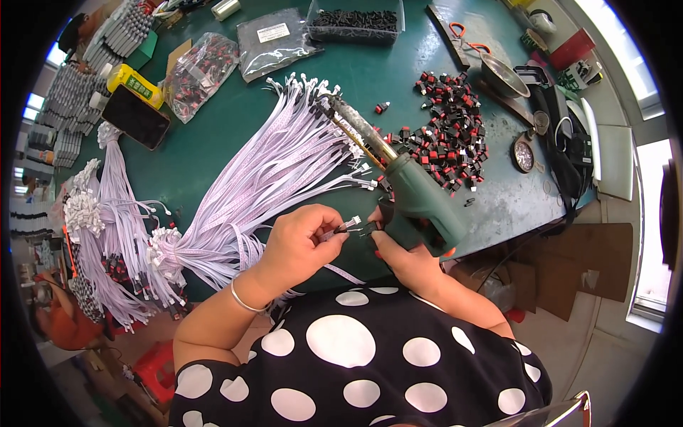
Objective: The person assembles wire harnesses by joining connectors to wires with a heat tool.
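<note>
Near the table's front edge, my left hand (306,235) is closed, pinching the end of a flat white ribbon cable with a small white connector (352,222). Facing it, my right hand (409,267) has its thumb and forefinger closed on a small black part with thin metal pins (367,229). A green soldering gun (427,203) overlaps the right hand, its metal tip slanting up and left over the cables. Whether the right palm also touches the gun's grip is hidden. A fanned bundle of white ribbon cables (249,156) lies beyond my left hand.
Small red-and-black switches (452,135) are heaped right of the gun. Behind stand a clear tub of black parts (356,25) and a grey bag (274,43). At left are a phone (135,117), a yellow bottle (135,84) and more cable bundles (85,213). A metal bowl (505,75) is at right.
</note>
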`<state>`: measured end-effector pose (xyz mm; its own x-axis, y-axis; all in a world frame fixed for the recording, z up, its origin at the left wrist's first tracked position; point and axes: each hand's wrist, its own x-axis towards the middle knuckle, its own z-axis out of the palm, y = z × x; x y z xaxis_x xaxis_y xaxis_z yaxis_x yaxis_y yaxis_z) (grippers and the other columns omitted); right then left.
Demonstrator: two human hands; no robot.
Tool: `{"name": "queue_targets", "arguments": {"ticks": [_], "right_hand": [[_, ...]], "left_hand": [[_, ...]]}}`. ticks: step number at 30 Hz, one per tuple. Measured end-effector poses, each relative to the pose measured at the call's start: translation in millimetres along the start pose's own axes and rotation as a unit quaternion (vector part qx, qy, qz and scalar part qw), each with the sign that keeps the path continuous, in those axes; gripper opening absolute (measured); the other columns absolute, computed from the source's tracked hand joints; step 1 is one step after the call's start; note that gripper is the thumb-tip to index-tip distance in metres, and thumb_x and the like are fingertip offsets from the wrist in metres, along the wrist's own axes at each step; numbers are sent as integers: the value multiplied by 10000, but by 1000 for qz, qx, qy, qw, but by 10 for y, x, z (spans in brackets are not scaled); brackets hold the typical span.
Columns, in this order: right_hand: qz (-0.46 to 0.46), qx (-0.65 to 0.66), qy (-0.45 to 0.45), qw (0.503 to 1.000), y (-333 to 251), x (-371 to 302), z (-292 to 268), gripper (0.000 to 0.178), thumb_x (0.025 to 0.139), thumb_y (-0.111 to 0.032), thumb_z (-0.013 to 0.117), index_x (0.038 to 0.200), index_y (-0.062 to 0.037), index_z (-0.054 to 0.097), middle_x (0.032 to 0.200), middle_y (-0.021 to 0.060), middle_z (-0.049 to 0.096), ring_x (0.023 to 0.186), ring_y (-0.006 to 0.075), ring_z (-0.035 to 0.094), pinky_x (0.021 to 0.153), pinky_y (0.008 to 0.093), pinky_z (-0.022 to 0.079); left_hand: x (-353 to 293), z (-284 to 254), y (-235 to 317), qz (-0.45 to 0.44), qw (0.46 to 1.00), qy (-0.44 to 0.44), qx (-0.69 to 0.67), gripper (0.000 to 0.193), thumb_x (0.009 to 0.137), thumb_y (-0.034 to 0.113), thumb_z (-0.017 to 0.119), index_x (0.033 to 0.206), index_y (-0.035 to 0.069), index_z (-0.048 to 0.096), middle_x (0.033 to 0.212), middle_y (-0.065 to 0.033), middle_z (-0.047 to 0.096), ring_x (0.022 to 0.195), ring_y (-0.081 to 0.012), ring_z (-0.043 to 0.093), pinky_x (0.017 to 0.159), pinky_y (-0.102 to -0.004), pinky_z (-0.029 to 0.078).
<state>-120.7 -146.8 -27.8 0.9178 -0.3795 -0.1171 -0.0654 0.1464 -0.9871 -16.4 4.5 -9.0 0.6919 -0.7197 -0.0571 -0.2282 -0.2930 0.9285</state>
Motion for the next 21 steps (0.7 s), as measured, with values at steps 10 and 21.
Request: {"name": "queue_targets", "arguments": {"ticks": [10,21], "right_hand": [[-88,25,3,996,71,9,56,229,714,-9,613,937,-33,566,841,37,568,792,122,542,694,262,440],[-177,-191,-52,964,-35,48,-40,336,606,-37,682,926,-60,584,851,71,590,786,252,566,667,332,466]], "left_hand": [[25,-23,-52,-2,993,-46,-107,101,742,21,651,834,14,610,707,-6,528,593,-54,442,528,-199,356],[-14,-42,-79,-33,991,-41,-125,109,768,100,665,817,11,625,695,9,541,581,-30,418,518,-185,346]]}}
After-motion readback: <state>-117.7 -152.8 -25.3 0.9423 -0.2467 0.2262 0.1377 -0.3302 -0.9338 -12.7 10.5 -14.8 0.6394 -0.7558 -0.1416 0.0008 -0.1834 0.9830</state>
